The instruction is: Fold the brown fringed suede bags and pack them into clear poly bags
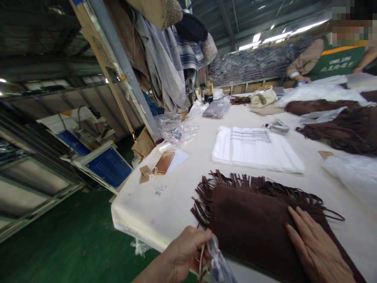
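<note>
A dark brown fringed cloth (247, 224), folded into a flat bundle, lies at the near side of the table with its strips fanning out at the left and far edges. My right hand (319, 245) rests flat on it, fingers stretched out. At the near table edge, left of the bundle, my left hand (188, 251) is closed, thumb against fingers. It pinches a crumpled clear plastic piece (219, 263), with a thin pale cord looping below the thumb. Its lower end runs out of the frame. Beyond the bundle sits a folded white cloth (253, 151) with grey stripes.
On the left of the white table (132, 204) lie a phone (164, 162), a cardboard tag (144, 173) and crumpled plastic (179, 131). More brown fringed pieces (350, 125) lie right. A metal post (126, 74) rises at the left edge. A co-worker (332, 59) stands across the table.
</note>
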Tool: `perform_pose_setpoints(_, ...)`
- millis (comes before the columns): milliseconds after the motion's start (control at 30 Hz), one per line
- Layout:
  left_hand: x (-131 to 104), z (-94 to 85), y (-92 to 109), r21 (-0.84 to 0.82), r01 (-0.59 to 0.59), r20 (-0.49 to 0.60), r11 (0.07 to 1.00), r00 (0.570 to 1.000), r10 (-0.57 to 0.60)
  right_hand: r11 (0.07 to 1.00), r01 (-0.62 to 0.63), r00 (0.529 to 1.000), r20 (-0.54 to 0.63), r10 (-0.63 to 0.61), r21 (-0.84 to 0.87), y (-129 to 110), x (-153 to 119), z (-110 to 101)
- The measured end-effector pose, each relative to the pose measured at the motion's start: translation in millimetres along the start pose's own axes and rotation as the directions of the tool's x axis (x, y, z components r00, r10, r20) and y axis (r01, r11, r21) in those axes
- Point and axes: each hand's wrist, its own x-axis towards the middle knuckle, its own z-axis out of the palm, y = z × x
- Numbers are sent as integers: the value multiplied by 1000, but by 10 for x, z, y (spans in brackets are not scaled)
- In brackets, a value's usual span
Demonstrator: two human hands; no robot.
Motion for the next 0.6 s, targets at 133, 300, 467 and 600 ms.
perform_pose_setpoints(133,-21,39,-7,-95,-101,1,990,995,101,1000,-23,1000,22,22,20,25,-65,36)
perform_pose_setpoints(300,35,88,-114,-500,-109,127,859,972,197,1000,-12,1000,20,12,5,43,-88,71)
perform_pose_setpoints(467,232,177,-130,-629,-45,305,776,904,299,1000,27,999,-23,-27,-8,76,-84,99)
perform_pose_setpoints(600,451,264,-3,-717,-189,290,671,795,533,999,48,999,-23,-48,-10,117,-105,124)
